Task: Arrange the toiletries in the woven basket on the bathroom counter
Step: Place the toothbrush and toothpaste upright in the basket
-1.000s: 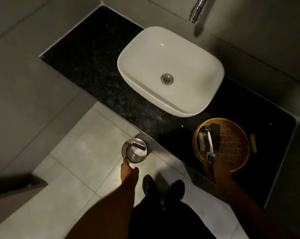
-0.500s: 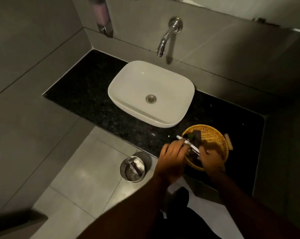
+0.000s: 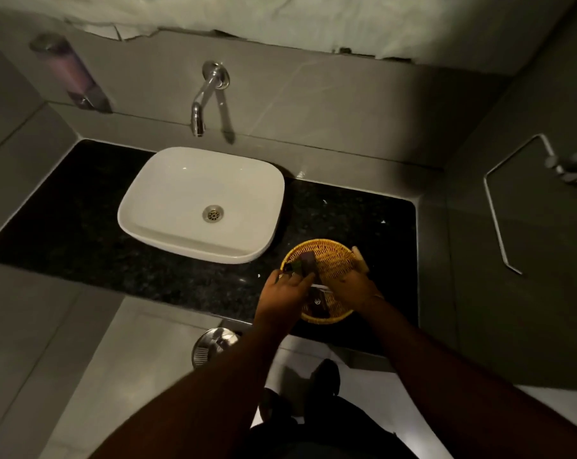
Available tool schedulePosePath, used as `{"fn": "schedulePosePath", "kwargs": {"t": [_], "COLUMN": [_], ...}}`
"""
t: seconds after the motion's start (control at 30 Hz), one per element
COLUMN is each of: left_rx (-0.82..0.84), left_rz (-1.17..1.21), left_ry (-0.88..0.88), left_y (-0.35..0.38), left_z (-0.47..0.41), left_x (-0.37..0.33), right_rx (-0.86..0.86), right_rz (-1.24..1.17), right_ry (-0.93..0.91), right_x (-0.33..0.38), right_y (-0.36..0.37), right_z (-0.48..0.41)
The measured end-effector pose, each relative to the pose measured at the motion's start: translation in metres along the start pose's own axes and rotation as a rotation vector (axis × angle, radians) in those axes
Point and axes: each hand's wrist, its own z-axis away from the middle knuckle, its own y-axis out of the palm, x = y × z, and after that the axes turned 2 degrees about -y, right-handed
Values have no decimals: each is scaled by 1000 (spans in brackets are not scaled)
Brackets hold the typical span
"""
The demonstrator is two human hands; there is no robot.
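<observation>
The round woven basket (image 3: pixel 335 258) stands on the black granite counter (image 3: pixel 81 226), right of the sink. A dark box (image 3: pixel 308 259) and a small dark item (image 3: pixel 293 267) lie at its left side, and a dark packet (image 3: pixel 320 301) lies near its front. My left hand (image 3: pixel 285 288) is at the basket's left rim, fingers curled on a thin white toothbrush (image 3: pixel 318 286) that runs toward my right hand (image 3: pixel 353 289). My right hand is bent down over the basket's middle, and what its fingers hold is hidden. A beige object (image 3: pixel 361 261) lies against the basket's right rim.
A white basin (image 3: pixel 201 207) sits on the counter under a wall tap (image 3: pixel 199 117). A soap dispenser (image 3: pixel 75 74) hangs at the left, a metal towel ring (image 3: pixel 499 210) on the right wall. A steel bin (image 3: pixel 210 346) stands on the floor below the counter edge.
My left hand left the steel bin and came up to the basket, taking hold of the white toothbrush. My head lifted, so the view now shows the tap and wall.
</observation>
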Motion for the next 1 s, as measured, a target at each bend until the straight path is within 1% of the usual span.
{"fn": "schedulePosePath", "kwargs": {"t": [0.03,0.07,0.13,0.2,0.27,0.37,0.47,0.57,0.6,0.67,0.73,0.8,0.83,0.93,1.0], "left_rx": [12,22,31,60,141,224,228,201,200,219,256,282,295,321,357], "left_rz": [2,12,46,67,52,106,269,290,335,522,758,965,1031,1099,1120], "left_ry": [-9,-16,-31,-78,-149,-286,-473,-531,-559,-671,-827,-985,-1040,-1145,-1187], "left_y": [-1,-2,-2,3,7,12,13,18,19,22,27,33,35,43,45], "left_z": [0,0,1,2,2,2,-6,-23,-29,-40,-50,-56,-59,-68,-72], "left_x": [0,0,1,3,7,13,6,-10,-16,-27,-33,-38,-40,-43,-46], "right_rx": [34,87,255,378,443,485,414,365,358,300,185,94,63,-30,-67], "right_rz": [-112,-189,-231,-363,-486,-521,-530,-439,-404,-366,-352,-333,-334,-363,-373], "right_ry": [33,113,245,275,285,301,309,265,232,164,115,105,99,53,73], "right_x": [0,-3,-8,-20,-29,-34,-37,-38,-39,-40,-43,-46,-48,-54,-56], "right_y": [-2,-2,-7,-15,-22,-26,-26,-26,-26,-26,-24,-22,-21,-17,-14], "right_z": [-2,-4,-4,-6,-9,-12,-21,-23,-23,-25,-28,-31,-33,-36,-36]}}
